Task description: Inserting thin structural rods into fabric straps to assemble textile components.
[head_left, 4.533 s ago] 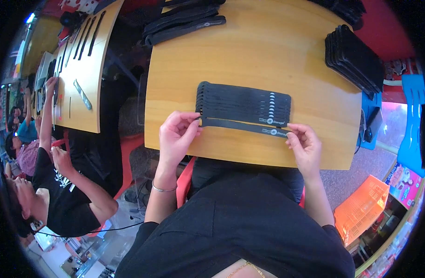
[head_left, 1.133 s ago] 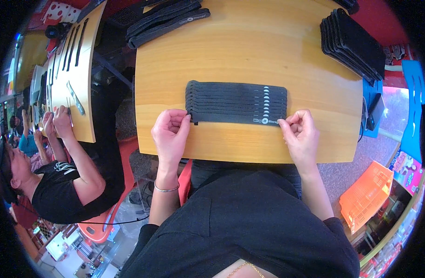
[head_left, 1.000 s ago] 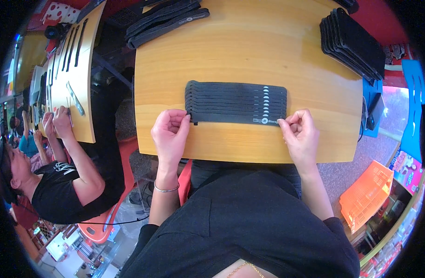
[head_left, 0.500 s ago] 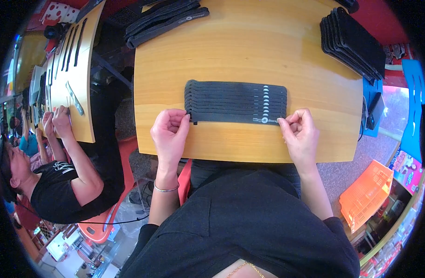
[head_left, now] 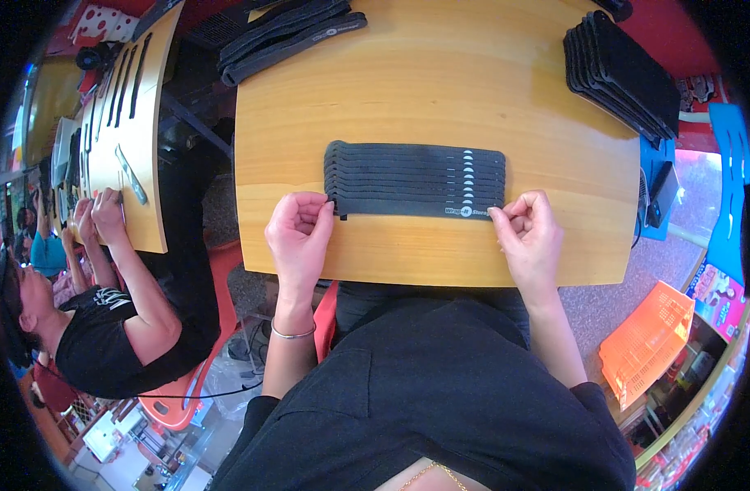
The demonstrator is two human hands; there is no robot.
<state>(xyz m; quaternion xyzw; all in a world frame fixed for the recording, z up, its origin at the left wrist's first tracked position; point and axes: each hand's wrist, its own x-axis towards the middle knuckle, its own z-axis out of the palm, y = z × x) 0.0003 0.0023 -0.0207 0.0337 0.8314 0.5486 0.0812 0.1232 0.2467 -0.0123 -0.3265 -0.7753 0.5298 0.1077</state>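
Several black fabric straps (head_left: pixel 399 182) lie overlapped in a fanned row on the wooden table (head_left: pixel 440 258) before me. Each strap shows a pale printed mark near its right end. My left hand (head_left: pixel 299 233) pinches the left end of the nearest strap, where a small dark tab sticks out below. With thumb and forefinger, my right hand (head_left: pixel 530 233) grips that same strap at its right end. The other fingers of both hands are curled in.
Folded black straps (head_left: pixel 297 41) lie at the table's far left, and a thick stack of black straps (head_left: pixel 616 78) sits at the far right. On the left, a co-worker (head_left: pixel 105 327) works at another table (head_left: pixel 150 147). An orange basket (head_left: pixel 649 344) stands low on the right.
Both my hands and the row of straps stay almost where they were. The whole view has shifted very slightly.
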